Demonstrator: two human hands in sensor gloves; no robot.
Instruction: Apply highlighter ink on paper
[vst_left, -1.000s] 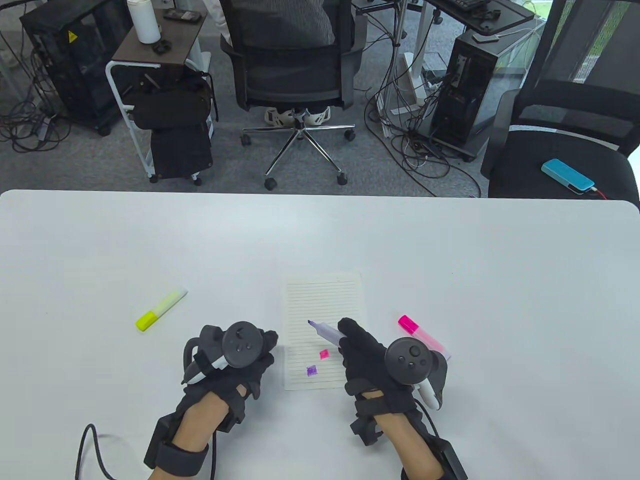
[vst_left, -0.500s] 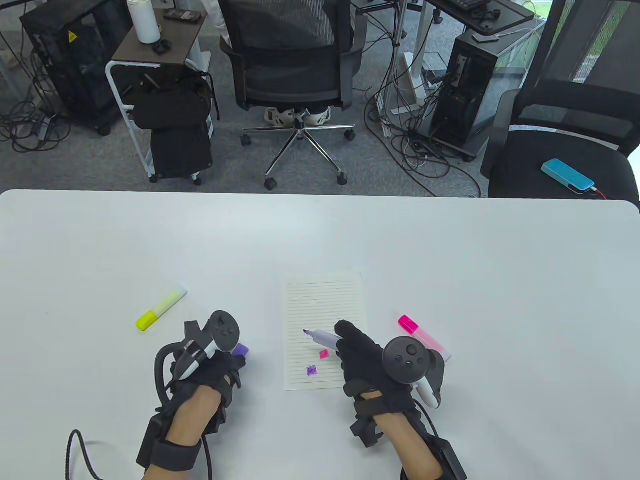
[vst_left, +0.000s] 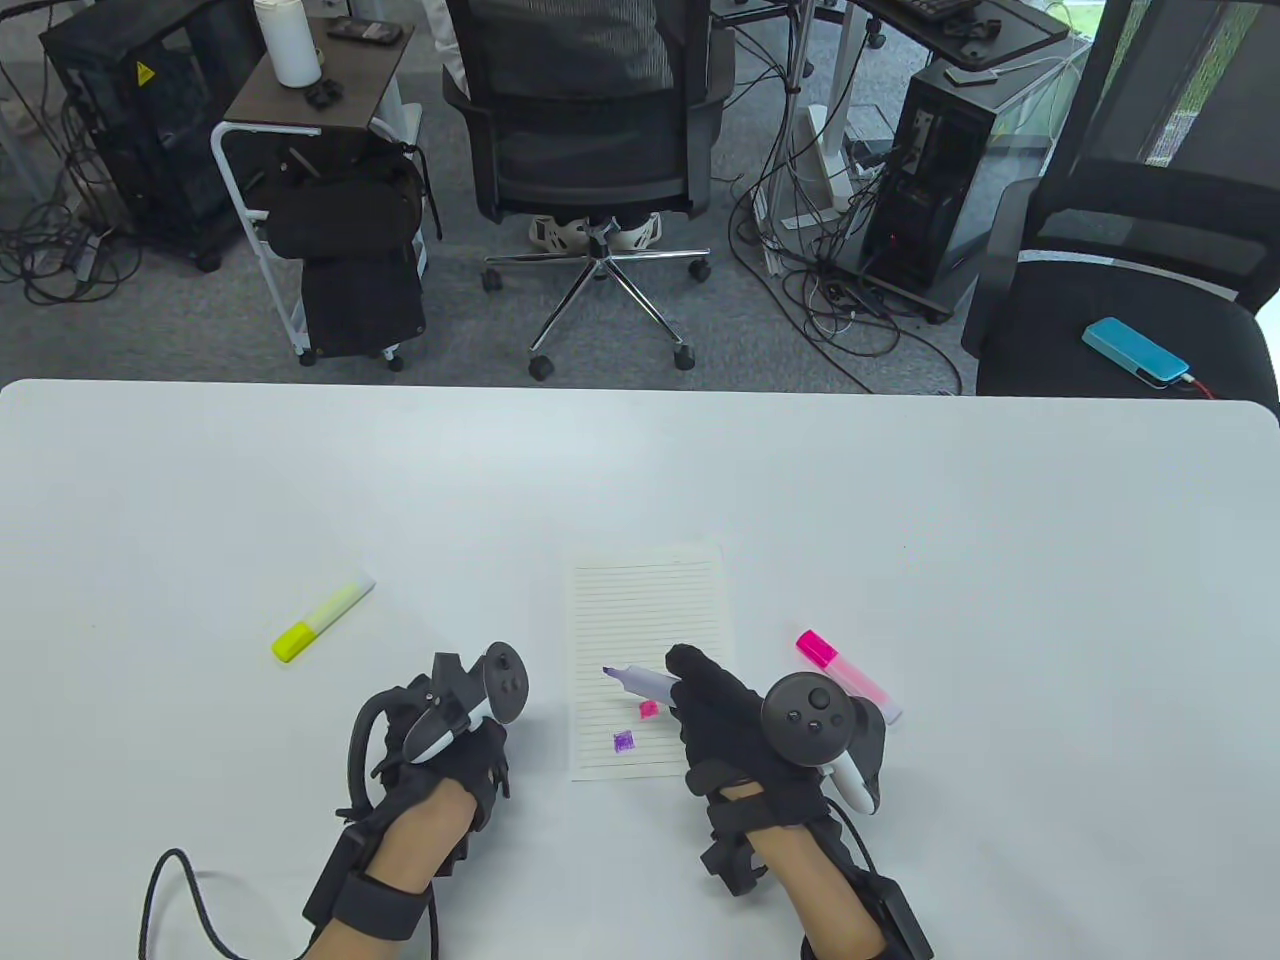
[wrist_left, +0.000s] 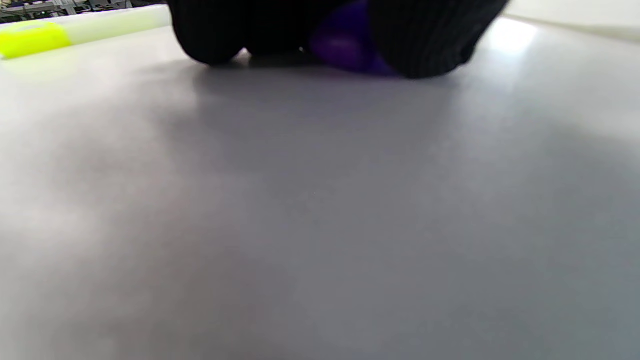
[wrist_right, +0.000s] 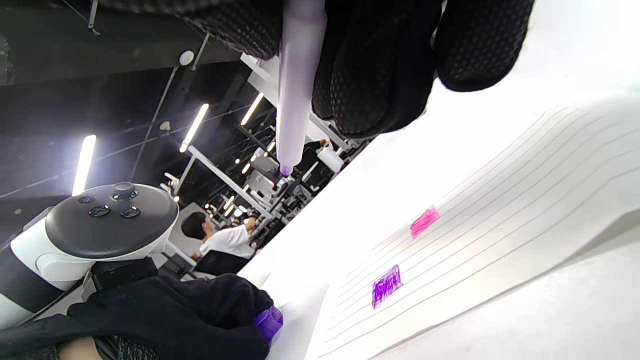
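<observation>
At lower center of the table view, the right hand (vst_left: 735, 715) grips a purple highlighter (vst_left: 645, 682) over the paper (vst_left: 645, 610). Only the wrist views show the left hand's (vst_left: 455, 745) fingers (wrist_left: 425, 45) clamped on the cap (wrist_right: 268, 322).

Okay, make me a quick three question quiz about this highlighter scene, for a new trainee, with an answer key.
1. True or false: the right hand holds the purple highlighter uncapped.
2. How many ink patches are on the lined paper?
3. What does the left hand hold: A) yellow highlighter, B) purple cap, C) pink highlighter?

Key: 1 true; 2 two, the pink patch and the purple patch; 3 B.
</observation>
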